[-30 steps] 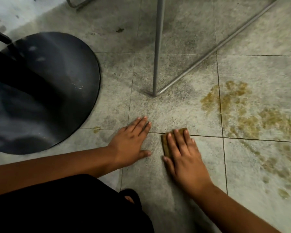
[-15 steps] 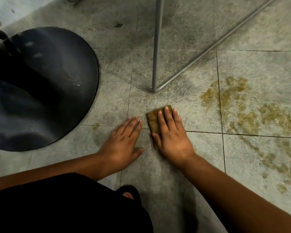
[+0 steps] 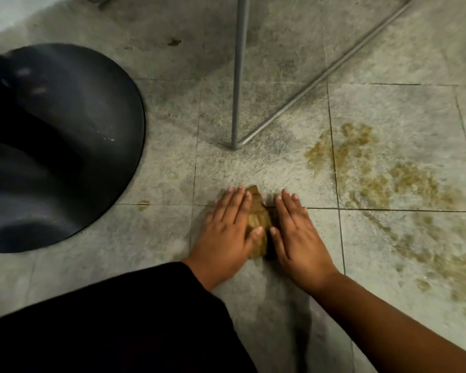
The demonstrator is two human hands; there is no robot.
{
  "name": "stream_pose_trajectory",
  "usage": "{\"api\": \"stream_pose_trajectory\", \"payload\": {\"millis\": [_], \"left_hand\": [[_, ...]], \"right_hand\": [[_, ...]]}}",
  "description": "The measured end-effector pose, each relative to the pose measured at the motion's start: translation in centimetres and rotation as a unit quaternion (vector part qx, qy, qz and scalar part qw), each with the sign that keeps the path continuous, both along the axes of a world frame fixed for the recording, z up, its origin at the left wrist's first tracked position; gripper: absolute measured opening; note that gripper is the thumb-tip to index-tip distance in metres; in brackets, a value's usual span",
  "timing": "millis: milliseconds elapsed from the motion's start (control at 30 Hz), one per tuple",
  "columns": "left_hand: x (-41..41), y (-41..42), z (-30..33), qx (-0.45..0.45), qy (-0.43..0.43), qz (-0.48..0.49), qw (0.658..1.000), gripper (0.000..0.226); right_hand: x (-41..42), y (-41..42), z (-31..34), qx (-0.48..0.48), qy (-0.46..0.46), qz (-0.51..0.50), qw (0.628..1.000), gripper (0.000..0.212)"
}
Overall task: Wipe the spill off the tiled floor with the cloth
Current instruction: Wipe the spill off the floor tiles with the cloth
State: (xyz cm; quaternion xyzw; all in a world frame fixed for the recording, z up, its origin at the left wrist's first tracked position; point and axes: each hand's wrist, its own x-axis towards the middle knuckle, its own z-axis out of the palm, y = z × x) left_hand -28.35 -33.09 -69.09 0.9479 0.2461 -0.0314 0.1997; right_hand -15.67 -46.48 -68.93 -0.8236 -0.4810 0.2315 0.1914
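From the left I see a dark round base (image 3: 65, 146), then my left hand (image 3: 228, 232) and right hand (image 3: 297, 232), fingers flat and spread, pressing the bunched cloth (image 3: 257, 222) between them on the tiled floor (image 3: 159, 238), a metal frame leg (image 3: 238, 76) beyond, the spill (image 3: 374, 184) rightward.

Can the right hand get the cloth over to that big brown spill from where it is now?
Probably yes. The right hand lies flat beside the cloth, and only bare tile separates it from the spill on its right. The metal chair leg stands farther back, off that path.
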Motion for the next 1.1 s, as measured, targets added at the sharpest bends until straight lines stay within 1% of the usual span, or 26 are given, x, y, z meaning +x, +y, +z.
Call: {"api": "stream_pose_trajectory", "payload": {"millis": [100,167,267,333,433,533,600,667,800,867,933,1100], "left_hand": [[2.3,-1.8,-0.3,0.032,0.049,-0.045,0.997,0.082],[2.6,-1.6,-0.9,0.056,0.083,-0.059,0.993,0.086],[1.6,-0.9,-1.3,0.066,0.076,-0.058,0.993,0.081],[0.5,-0.2,-1.5,0.065,0.071,-0.039,0.995,0.08],[-2.1,1.0,-1.5,0.074,0.077,0.003,0.994,0.081],[-5.1,2.3,-1.3,0.083,0.073,0.035,0.993,0.079],[-7.3,2.7,-1.3,0.088,0.054,0.076,0.992,0.078],[-8.9,2.5,-1.2,0.088,0.052,0.113,0.988,0.079],[-8.2,1.3,-1.4,0.05,0.075,0.199,0.976,0.089],[-7.3,1.5,-1.9,0.058,0.077,0.208,0.973,0.088],[-7.0,2.3,-2.4,0.081,0.081,0.192,0.975,0.083],[-7.0,7.3,-2.6,0.088,0.084,0.205,0.971,0.083]], "right_hand": [[1.9,-0.9,-0.5,-0.033,-0.05,-0.01,0.998,0.062],[2.7,-0.8,-1.0,-0.029,-0.072,-0.009,0.997,0.061],[2.4,0.7,-1.4,-0.04,-0.054,-0.028,0.997,0.058],[1.3,1.9,-1.6,-0.024,-0.055,-0.026,0.998,0.057],[-0.3,3.3,-2.2,-0.025,-0.061,0.007,0.998,0.06],[-1.3,3.8,-2.6,-0.02,-0.09,0.041,0.995,0.063],[-2.1,4.4,-3.0,-0.014,-0.111,0.072,0.991,0.064],[-2.9,5.1,-3.6,-0.019,-0.128,0.089,0.988,0.066],[-3.6,5.1,-4.4,-0.043,-0.161,0.088,0.982,0.069],[-3.5,5.0,-4.5,-0.041,-0.167,0.091,0.981,0.069],[-3.4,4.9,-4.5,-0.033,-0.169,0.097,0.98,0.069],[-3.3,4.8,-4.5,-0.03,-0.179,0.101,0.978,0.07]]}}
